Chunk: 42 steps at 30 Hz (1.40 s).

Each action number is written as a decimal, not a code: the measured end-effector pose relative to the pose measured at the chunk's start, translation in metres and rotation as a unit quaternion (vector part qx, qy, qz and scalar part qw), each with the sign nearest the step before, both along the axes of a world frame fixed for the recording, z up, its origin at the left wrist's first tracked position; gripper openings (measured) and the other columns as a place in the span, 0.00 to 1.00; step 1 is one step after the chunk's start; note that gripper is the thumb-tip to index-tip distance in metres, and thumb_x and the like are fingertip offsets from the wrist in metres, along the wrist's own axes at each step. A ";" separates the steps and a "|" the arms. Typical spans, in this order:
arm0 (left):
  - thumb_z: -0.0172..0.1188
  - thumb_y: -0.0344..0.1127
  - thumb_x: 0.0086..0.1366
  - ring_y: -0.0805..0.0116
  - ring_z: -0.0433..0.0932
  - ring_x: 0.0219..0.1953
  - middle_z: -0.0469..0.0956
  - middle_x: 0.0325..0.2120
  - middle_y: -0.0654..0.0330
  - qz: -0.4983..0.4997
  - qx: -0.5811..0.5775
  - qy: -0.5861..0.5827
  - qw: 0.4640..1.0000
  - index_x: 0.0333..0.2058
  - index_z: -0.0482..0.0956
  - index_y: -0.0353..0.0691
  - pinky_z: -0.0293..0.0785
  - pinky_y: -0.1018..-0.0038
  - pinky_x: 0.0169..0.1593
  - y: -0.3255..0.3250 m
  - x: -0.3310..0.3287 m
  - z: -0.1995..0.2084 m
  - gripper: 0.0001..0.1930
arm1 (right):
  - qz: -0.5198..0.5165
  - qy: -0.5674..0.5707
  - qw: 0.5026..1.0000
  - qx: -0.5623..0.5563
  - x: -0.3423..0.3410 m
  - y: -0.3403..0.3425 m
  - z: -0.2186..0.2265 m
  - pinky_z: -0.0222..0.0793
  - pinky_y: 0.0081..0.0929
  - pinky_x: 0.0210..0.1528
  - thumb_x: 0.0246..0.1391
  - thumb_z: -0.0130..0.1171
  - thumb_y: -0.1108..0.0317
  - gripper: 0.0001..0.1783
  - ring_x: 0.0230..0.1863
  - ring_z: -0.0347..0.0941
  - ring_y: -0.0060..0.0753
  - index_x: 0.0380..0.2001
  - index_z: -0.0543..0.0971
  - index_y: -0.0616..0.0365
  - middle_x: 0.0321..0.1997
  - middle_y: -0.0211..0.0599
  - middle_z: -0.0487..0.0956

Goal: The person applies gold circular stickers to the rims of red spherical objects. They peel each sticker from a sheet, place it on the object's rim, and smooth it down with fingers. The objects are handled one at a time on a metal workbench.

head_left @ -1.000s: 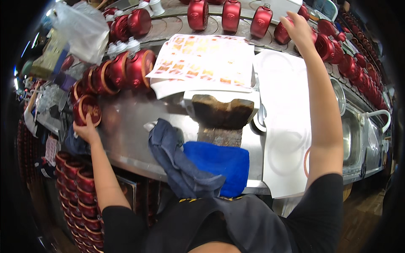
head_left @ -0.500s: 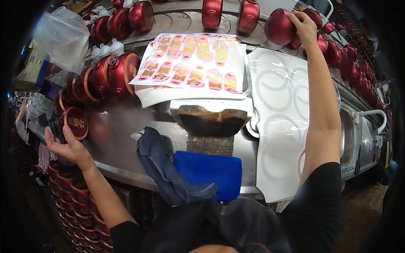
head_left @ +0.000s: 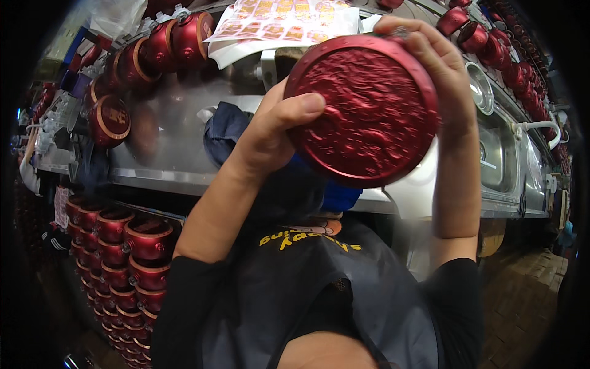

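Observation:
A round, flat-sided, dark red bottle (head_left: 362,114) with an embossed face is held up close in front of my chest. My left hand (head_left: 273,126) grips its left edge, the thumb lying on the raised relief. My right hand (head_left: 439,67) is closed round the upper right, at what looks like a small neck, partly hidden by the fingers. Behind the bottle, a sheet of gold and pink decals (head_left: 279,24) lies on white backing. At left, a red bottle with a gold decal (head_left: 110,117) stands at the end of a row of similar bottles (head_left: 192,40).
Several red bottles are stacked below the counter (head_left: 163,178) at lower left. More red bottles (head_left: 473,37) line the far right. A dark blue cloth (head_left: 222,132) and a bright blue cloth (head_left: 341,197) lie near the front edge. A metal sink (head_left: 499,157) is at right.
My right hand has brought a red bottle from the far right to my chest. My left hand, empty before, has come right and taken hold of it. The view has tilted down.

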State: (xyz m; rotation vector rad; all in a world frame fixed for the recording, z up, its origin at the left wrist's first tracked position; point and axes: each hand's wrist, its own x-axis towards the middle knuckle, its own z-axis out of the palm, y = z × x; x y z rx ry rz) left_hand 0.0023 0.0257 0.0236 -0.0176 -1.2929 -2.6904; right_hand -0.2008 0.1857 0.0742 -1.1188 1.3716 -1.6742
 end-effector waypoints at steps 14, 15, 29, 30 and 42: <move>0.71 0.47 0.61 0.44 0.83 0.42 0.80 0.45 0.39 0.357 -0.729 -0.015 0.584 0.65 0.64 0.27 0.79 0.58 0.47 0.038 0.025 -0.001 0.41 | -0.173 0.335 0.925 0.052 0.104 0.019 -0.073 0.65 0.40 0.69 0.72 0.52 0.48 0.36 0.66 0.71 0.59 0.65 0.69 0.73 0.65 0.63 0.72; 0.70 0.45 0.62 0.46 0.82 0.44 0.80 0.44 0.42 0.368 -0.722 0.052 0.583 0.67 0.63 0.28 0.76 0.58 0.55 0.037 0.019 -0.004 0.41 | -0.159 0.259 0.952 0.042 0.101 0.023 -0.072 0.65 0.39 0.68 0.73 0.50 0.45 0.37 0.67 0.71 0.55 0.66 0.69 0.71 0.66 0.61 0.73; 0.53 0.39 0.68 0.37 0.47 0.76 0.62 0.72 0.69 0.202 -0.873 0.040 0.442 0.62 0.77 0.75 0.45 0.26 0.68 0.026 0.029 -0.028 0.25 | -0.167 0.396 0.893 0.133 -0.023 0.032 -0.035 0.70 0.31 0.60 0.75 0.48 0.62 0.22 0.57 0.75 0.32 0.66 0.76 0.56 0.61 0.40 0.79; 0.54 0.37 0.68 0.37 0.45 0.77 0.62 0.72 0.68 0.191 -0.871 0.044 0.451 0.60 0.79 0.75 0.44 0.26 0.68 0.021 0.031 -0.026 0.25 | -0.170 0.499 0.841 0.124 -0.049 0.013 -0.041 0.70 0.32 0.62 0.75 0.47 0.66 0.21 0.60 0.75 0.36 0.66 0.77 0.52 0.64 0.42 0.77; 0.77 0.63 0.44 0.37 0.41 0.74 0.52 0.72 0.36 0.166 -0.767 -0.046 0.619 0.66 0.74 0.65 0.48 0.50 0.71 0.019 0.048 -0.032 0.47 | -0.198 0.717 0.614 0.264 -0.171 -0.090 -0.118 0.78 0.41 0.52 0.66 0.58 0.58 0.15 0.43 0.82 0.46 0.38 0.89 0.52 0.52 0.48 0.82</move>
